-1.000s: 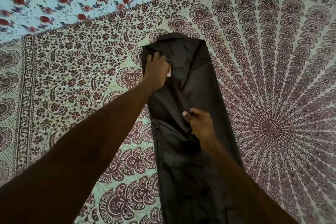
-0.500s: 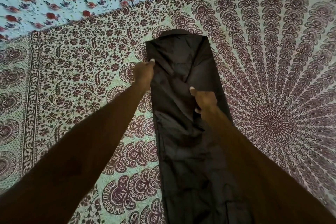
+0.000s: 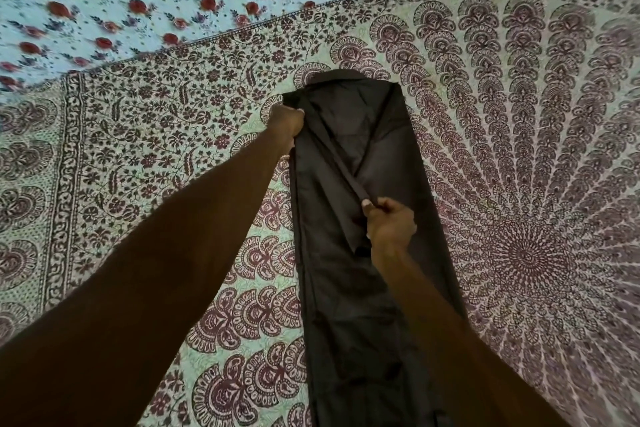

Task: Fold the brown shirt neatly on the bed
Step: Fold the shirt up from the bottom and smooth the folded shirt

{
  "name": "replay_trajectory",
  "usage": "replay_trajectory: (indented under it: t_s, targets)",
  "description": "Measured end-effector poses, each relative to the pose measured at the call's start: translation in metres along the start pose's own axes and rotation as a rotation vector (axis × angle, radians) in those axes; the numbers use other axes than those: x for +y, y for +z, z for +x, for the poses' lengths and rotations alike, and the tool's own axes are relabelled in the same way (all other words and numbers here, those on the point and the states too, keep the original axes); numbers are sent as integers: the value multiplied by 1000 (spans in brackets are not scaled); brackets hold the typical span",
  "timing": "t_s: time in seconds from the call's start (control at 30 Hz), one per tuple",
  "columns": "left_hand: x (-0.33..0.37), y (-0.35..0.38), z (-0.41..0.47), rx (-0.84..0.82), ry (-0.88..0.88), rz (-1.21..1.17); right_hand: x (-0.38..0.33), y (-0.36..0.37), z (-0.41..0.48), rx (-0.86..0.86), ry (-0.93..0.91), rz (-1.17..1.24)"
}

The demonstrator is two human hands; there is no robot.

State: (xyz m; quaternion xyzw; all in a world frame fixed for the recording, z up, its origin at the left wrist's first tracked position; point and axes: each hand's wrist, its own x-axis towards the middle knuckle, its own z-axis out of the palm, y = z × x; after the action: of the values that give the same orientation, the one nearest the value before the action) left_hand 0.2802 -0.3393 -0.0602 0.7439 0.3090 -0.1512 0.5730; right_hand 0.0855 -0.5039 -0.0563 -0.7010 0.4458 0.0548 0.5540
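Head view: your shirt (image 3: pixel 349 288) lies lengthwise, collar pointing away.
Your left hand (image 3: pixel 285 121) pinches its left edge; your right hand (image 3: pixel 389 222) grips a fold.

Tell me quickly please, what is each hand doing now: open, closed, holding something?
Left hand: closed, gripping the left edge of the brown shirt near its far end.
Right hand: closed, pinching a folded strip of the shirt at mid-length.

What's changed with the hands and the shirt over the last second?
The left hand slid off the top of the brown shirt to grip its left edge near the collar. The right hand now pinches a narrow diagonal strip of fabric. The shirt still lies as a long narrow band on the bedspread.
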Motion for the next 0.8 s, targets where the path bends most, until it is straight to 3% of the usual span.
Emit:
replay_trajectory:
  t_s: [0.1,0.27,0.37,0.47,0.57,0.67,0.8]
  targets:
    - [-6,1,17,-62,-20,-22,0,0,-1,17,-36,-23]
    - [1,-1,-8,93,172,222,-1,-5,-1,13,-94,-121]
    - [0,-2,-40,97,218,110,-2,-6,1,-47,-83,-139]
    - [-18,-5,-72,225,238,18,-3,-18,-7,-102,-98,-83]
    - [-55,-8,-110,268,185,68,5,-42,-27,-116,-231,-77]
    - [-100,-10,-153,203,132,179,32,-69,-46,-203,-381,-262]
    - [-138,-13,-201,225,110,242,71,-94,-61,-248,-597,-739]
